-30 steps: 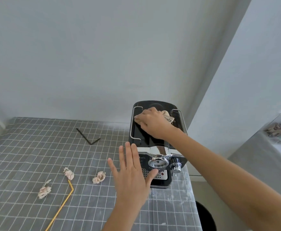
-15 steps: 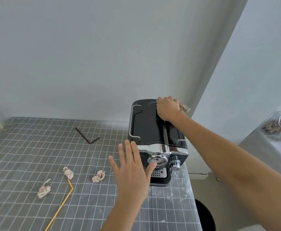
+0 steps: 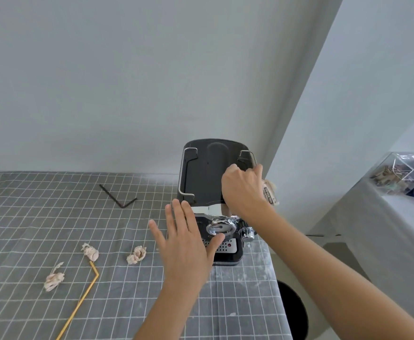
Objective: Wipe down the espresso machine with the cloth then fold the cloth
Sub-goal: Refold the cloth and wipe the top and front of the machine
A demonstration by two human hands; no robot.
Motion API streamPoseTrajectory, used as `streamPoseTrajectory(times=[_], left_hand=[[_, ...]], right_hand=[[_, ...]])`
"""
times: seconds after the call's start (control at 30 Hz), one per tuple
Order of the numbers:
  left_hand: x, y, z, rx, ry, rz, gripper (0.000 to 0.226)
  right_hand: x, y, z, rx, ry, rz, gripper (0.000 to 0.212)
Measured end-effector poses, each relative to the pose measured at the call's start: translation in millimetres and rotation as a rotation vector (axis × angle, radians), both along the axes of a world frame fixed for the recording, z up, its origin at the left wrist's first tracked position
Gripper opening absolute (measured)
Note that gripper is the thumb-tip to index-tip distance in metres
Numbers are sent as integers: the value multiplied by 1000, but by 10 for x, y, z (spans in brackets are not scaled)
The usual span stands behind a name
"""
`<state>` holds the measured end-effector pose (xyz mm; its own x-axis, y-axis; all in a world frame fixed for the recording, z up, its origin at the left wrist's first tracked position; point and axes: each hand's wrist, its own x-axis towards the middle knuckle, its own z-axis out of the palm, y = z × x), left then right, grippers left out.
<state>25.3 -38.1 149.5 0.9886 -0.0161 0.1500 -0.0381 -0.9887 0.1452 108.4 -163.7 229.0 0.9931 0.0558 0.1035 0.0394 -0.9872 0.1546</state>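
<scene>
A: Now the right hand (image 3: 244, 190) is coming forward along the right side of the espresso machine (image 3: 208, 175), having been at the rear of the top half a second back.

B: And it's curling round the cloth (image 3: 271, 191), bunching it against the machine's right edge, with a printed tag poking out beside the wrist.

A: The left hand (image 3: 186, 244) is hovering in much the same spot, fingers spread flat in front of the machine's face, gripping nothing. Whether it's touching the front, I cannot tell.

B: So the top looks covered and the side is getting its pass. I'd judge the front is waiting, and the folding hasn't begun.

A: The machine is sitting at the right edge of the tabletop (image 3: 53, 212), under a grey checked covering.

B: Toward the left there are three crumpled paper wads (image 3: 136, 255), a bent yellow straw (image 3: 83, 300) and a dark bent stick (image 3: 118, 198).

A: Plain pale walls behind, and a clear box (image 3: 402, 170) is resting on a side surface at far right.
</scene>
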Motion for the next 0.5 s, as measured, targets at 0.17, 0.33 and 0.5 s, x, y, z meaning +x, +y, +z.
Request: streamPoseTrajectory(times=[0.17,0.33,0.5], left_hand=[[-1,2,-23,8,25,-9,113],[8,25,-2,28,23,-26,120],[-17,51,37,37,37,-28,121]], right_hand=[[-256,-108,-168,46,-260,126,20],[-537,-340,-381,104,-423,329,39],[-784,-497,-548,175,-419,382,54]])
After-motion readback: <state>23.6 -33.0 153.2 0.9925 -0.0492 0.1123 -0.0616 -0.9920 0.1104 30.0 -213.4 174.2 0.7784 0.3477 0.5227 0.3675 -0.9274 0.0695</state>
